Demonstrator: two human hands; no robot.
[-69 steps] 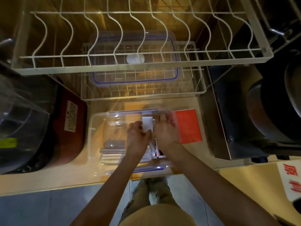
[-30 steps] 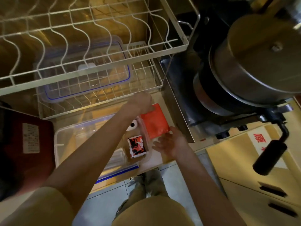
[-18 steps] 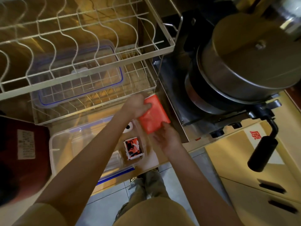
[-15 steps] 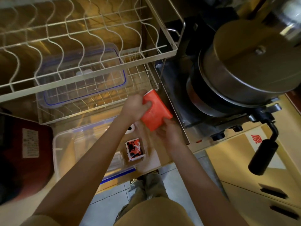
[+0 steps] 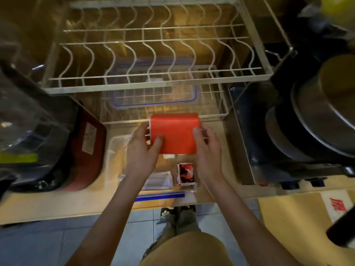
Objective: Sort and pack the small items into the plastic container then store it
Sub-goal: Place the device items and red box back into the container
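Both hands grip a red box (image 5: 175,134) above the clear plastic container (image 5: 115,150) on the counter: left hand (image 5: 142,150) on its left edge, right hand (image 5: 208,148) on its right. A small red-and-black pack (image 5: 185,174) stands inside the container.

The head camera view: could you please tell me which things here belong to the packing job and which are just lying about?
Job:
- red packet, held by left hand and right hand
- clear container on the counter
- small printed box inside it
- lid in the lower rack

Lying about:
- dish rack
- pots
- red appliance
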